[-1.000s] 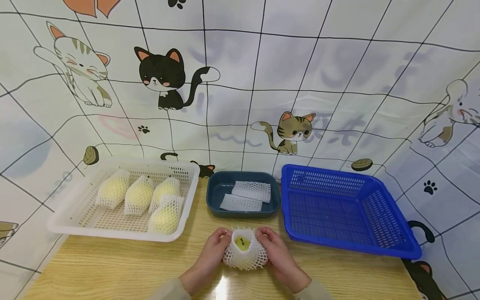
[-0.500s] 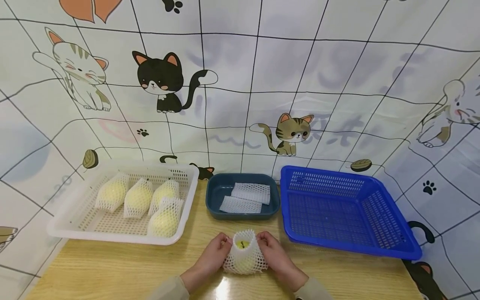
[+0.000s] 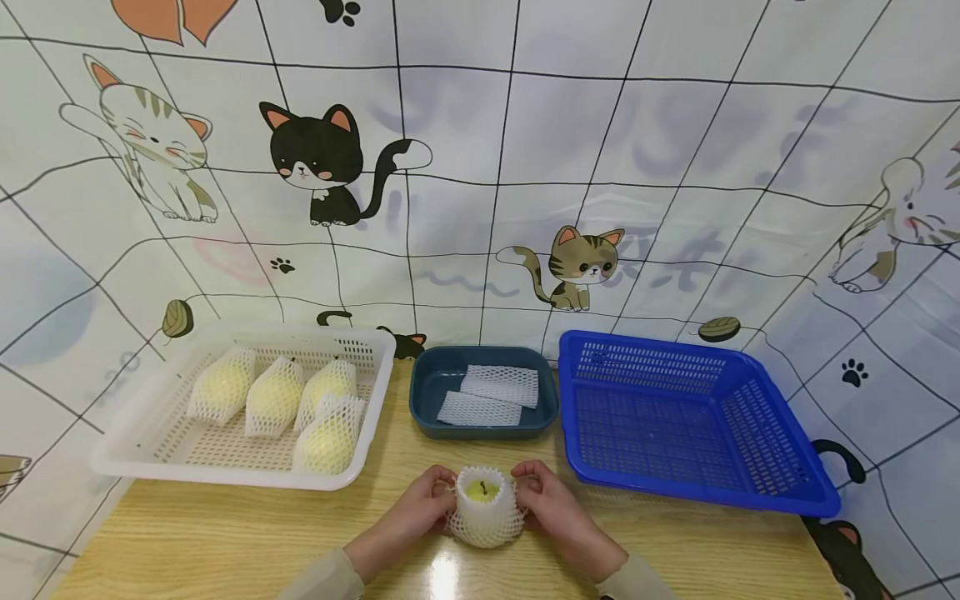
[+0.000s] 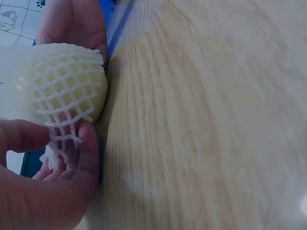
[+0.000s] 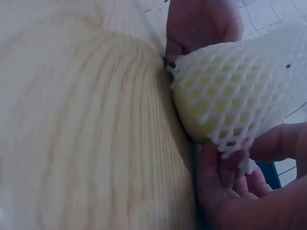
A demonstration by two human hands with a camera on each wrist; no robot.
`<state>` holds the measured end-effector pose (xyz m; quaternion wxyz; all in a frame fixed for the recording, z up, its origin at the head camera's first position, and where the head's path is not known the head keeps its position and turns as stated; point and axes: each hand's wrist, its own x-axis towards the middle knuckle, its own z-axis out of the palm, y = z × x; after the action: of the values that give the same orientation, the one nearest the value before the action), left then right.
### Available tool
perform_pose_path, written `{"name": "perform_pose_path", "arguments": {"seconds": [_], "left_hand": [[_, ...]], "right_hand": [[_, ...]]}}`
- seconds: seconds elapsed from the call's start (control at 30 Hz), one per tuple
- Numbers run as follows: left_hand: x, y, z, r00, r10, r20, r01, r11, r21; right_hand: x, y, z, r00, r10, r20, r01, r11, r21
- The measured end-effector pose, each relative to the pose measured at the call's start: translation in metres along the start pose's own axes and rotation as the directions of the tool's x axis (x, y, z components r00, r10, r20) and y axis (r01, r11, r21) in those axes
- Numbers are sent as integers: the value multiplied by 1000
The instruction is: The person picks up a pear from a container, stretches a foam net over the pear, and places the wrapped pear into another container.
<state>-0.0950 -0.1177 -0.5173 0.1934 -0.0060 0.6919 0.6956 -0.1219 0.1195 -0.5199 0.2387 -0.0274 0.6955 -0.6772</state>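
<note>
A round, pale yellow pear (image 3: 482,492) with a dark stem stands on the wooden table, inside a white foam net (image 3: 487,527). The net's upper part rises as a collar around the stem, while its lower edge flares out. From the left side, my left hand (image 3: 422,504) pinches the loose lower edge between thumb and fingers. My right hand (image 3: 553,510) does the same on the opposite side. Both wrist views show bare pear skin (image 4: 99,93) below the mesh, close to the tabletop.
At the left, a white basket (image 3: 225,477) holds several pears (image 3: 273,398) in foam nets. A dark teal bin (image 3: 483,432) behind my hands contains flat foam nets (image 3: 498,385). To the right stands a blue basket (image 3: 652,425). A cat-print cloth (image 3: 465,208) hangs behind.
The net's lower edge has come down and in around the pear, its collar now lower and wider. My hands have shifted slightly outward along the edge and still grip it.
</note>
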Motion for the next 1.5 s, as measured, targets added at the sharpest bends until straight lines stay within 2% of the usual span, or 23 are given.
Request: {"name": "perform_pose_path", "arguments": {"seconds": [0.07, 0.1, 0.17, 0.2, 0.27, 0.33, 0.47, 0.53, 0.6, 0.67, 0.73, 0.8, 0.9, 0.93, 0.97, 1.07, 1.13, 1.2, 1.3, 1.33, 1.4, 1.5], "left_hand": [[0, -1, -2, 999, 35, 1, -35, 998, 49], [0, -1, -3, 998, 60, 0, -60, 994, 93], [0, -1, -4, 994, 113, -3, -109, 971, 215], [1, -1, -4, 989, 145, 2, -139, 947, 290], [1, -2, -4, 978, 208, 13, -192, 877, 441], [1, -3, -4, 965, 262, 31, -235, 799, 553], [0, -3, -1, 935, 349, 70, -295, 651, 700], [-1, -3, 2, 918, 386, 93, -316, 568, 760], [-2, -3, 6, 903, 412, 123, -333, 489, 806], [-3, -2, 9, 892, 429, 144, -341, 429, 837], [-3, -1, 11, 888, 433, 156, -339, 385, 858], [-3, -1, 10, 891, 427, 155, -326, 364, 873], [-6, 2, 2, 906, 389, 167, -318, 364, 876], [-6, 4, -2, 911, 371, 180, -323, 371, 870], [-7, 6, -6, 918, 347, 192, -329, 393, 859], [-6, 12, -17, 932, 277, 234, -347, 494, 797], [-6, 16, -20, 940, 238, 244, -339, 584, 738], [-5, 19, -20, 948, 209, 241, -318, 671, 669], [-4, 22, -16, 953, 183, 242, -291, 776, 560], [-3, 22, -15, 954, 176, 241, -281, 803, 526], [-2, 20, -10, 957, 164, 239, -262, 840, 475], [1, 16, -5, 960, 159, 229, -249, 857, 452]], "right_hand": [[0, 0, -2, 998, -65, 15, 66, 993, -94], [1, 0, -2, 994, -103, 21, 106, 980, -171], [1, -2, -4, 983, -178, 42, 182, 922, -341], [1, -3, -4, 976, -209, 56, 213, 881, -423], [1, -5, -5, 959, -269, 90, 271, 777, -569], [1, -7, -5, 943, -306, 128, 310, 678, -667], [-1, -9, -3, 925, -327, 194, 345, 510, -788], [-2, -9, -1, 918, -334, 212, 350, 431, -832], [-3, -9, 2, 915, -339, 219, 347, 385, -855], [-3, -9, 5, 914, -345, 215, 340, 359, -869], [-3, -9, 6, 916, -340, 213, 334, 351, -875], [-4, -10, 6, 920, -329, 214, 330, 353, -876], [-6, -10, 2, 926, -308, 217, 330, 384, -862], [-7, -11, 1, 928, -301, 219, 332, 403, -853], [-9, -11, -1, 932, -288, 221, 331, 423, -843], [-13, -14, -8, 929, -293, 225, 344, 460, -819], [-15, -17, -11, 930, -287, 229, 347, 486, -802], [-17, -21, -14, 932, -271, 239, 351, 525, -776], [-19, -26, -15, 937, -211, 278, 348, 608, -714], [-19, -27, -15, 938, -190, 289, 342, 633, -694], [-18, -26, -14, 936, -168, 310, 340, 656, -674], [-16, -21, -11, 932, -167, 321, 348, 656, -670]]}}
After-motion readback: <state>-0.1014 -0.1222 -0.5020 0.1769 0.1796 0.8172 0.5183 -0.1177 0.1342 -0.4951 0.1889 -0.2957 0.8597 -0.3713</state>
